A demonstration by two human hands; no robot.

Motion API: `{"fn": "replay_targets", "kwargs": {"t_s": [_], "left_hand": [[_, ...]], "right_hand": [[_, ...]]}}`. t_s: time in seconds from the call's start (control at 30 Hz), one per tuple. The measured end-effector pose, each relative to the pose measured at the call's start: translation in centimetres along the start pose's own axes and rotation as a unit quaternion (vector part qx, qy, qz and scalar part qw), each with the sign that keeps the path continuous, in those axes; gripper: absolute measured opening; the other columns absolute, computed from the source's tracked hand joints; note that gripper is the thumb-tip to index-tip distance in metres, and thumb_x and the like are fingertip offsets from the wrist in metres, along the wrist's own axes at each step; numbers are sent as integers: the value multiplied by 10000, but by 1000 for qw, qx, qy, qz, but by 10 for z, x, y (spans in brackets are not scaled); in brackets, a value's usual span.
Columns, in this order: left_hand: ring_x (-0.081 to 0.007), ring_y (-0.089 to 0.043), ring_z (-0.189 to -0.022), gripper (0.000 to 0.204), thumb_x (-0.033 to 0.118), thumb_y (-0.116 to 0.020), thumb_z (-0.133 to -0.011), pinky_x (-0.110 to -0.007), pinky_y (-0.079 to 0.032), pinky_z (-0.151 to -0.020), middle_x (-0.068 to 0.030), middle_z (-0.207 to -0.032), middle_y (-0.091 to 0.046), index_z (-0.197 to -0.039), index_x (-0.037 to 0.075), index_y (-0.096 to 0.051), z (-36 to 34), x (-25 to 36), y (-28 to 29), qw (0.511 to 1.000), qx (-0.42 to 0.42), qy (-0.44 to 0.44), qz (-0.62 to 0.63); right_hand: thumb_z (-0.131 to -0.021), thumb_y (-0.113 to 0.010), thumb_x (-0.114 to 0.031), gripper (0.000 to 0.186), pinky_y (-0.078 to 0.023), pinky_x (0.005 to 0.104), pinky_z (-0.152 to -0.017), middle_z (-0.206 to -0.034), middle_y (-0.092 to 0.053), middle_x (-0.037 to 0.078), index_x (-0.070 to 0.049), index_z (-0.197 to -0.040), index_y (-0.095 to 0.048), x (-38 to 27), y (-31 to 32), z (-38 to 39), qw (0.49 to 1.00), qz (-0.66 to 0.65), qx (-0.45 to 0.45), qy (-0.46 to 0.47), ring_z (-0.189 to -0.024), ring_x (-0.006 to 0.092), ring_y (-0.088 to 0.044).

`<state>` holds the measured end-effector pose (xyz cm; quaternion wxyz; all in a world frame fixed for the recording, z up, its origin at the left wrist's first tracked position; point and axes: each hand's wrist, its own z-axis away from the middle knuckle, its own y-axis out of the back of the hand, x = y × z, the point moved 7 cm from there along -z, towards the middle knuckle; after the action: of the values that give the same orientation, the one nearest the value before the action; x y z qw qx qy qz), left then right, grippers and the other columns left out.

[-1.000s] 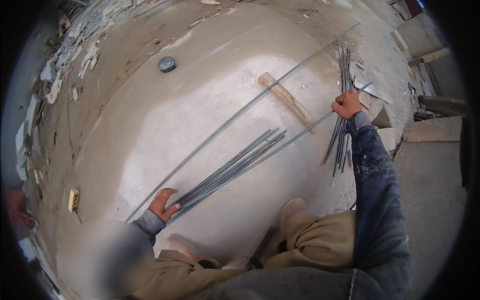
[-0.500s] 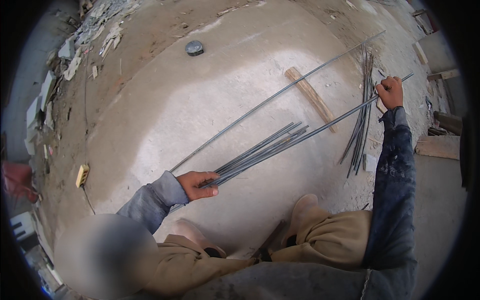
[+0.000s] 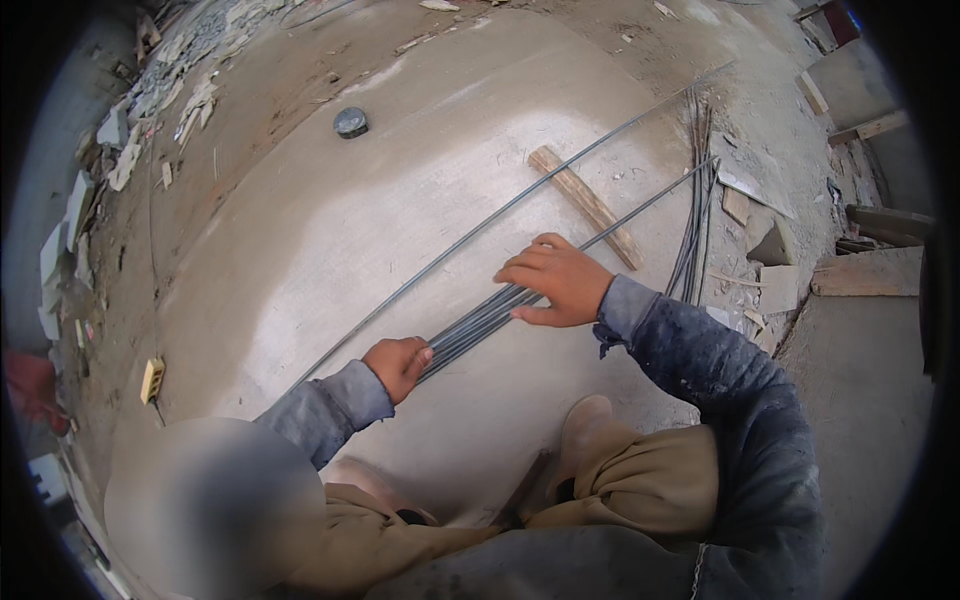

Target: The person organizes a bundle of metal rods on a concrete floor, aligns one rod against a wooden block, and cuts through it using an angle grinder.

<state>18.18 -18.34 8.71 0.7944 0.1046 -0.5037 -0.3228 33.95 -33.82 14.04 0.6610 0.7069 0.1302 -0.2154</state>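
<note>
Left hand [image 3: 397, 367] clamps the rod bundle [image 3: 470, 332], over the concrete floor [image 3: 330, 270]; right hand [image 3: 560, 285] arches across it, fingers spread, contact unclear; one longer rod [image 3: 655, 199] projects past the timber [image 3: 578, 192] toward another rod pile [image 3: 697, 210]; it could snag there, or slip if the left grip slackens.

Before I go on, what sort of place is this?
Most likely a construction site, or a similar rough work yard. The left hand holds a bundle of thin metal rods, a second pile of rods lies to the right, and broken rubble is strewn along the upper left.
</note>
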Motion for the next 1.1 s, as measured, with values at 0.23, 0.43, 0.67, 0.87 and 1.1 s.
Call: {"fn": "replay_targets", "kwargs": {"t_s": [0.23,0.43,0.67,0.87,1.1], "left_hand": [[-330,-592,-722,218,211,-491,-943,-394,-456,-681,-198,-780,-602,-973,11,-573,14,-56,-20,1000,0,23,-11],[-336,-599,-916,286,191,-546,-905,-393,-468,-814,-209,-988,-620,-1126,9,-550,56,-131,-10,997,56,59,-18],[-353,-588,-1013,354,145,-579,-866,-400,-467,-893,-212,-1071,-610,-1182,-8,-535,56,-147,-10,990,73,48,-111],[-371,-579,-1009,368,107,-577,-825,-424,-456,-907,-206,-1075,-610,-1176,-1,-540,45,-142,-7,977,55,71,-195],[-347,-581,-993,283,35,-523,-808,-427,-452,-884,-175,-1027,-629,-1081,27,-597,25,-80,19,942,175,-55,-281]], "right_hand": [[-920,-515,-323,300,-466,407,-799,-937,-629,115,-85,-1085,-595,33,-100,-11,974,-33,-214,-63,-941,289,-605],[-876,-559,-393,337,-487,409,-723,-859,-652,110,-84,-971,-652,54,-66,-10,987,-26,-126,-95,-876,293,-628],[-807,-644,-408,307,-412,395,-826,-773,-660,82,-107,-851,-687,138,-40,-8,980,52,-79,-176,-829,268,-627],[-784,-684,-333,197,-334,431,-918,-877,-644,37,-157,-871,-687,190,-11,17,948,150,-56,-274,-983,225,-575],[-824,-650,-231,185,-309,470,-972,-1028,-605,41,-154,-991,-665,214,-22,50,908,184,-66,-371,-1108,216,-514]]}}
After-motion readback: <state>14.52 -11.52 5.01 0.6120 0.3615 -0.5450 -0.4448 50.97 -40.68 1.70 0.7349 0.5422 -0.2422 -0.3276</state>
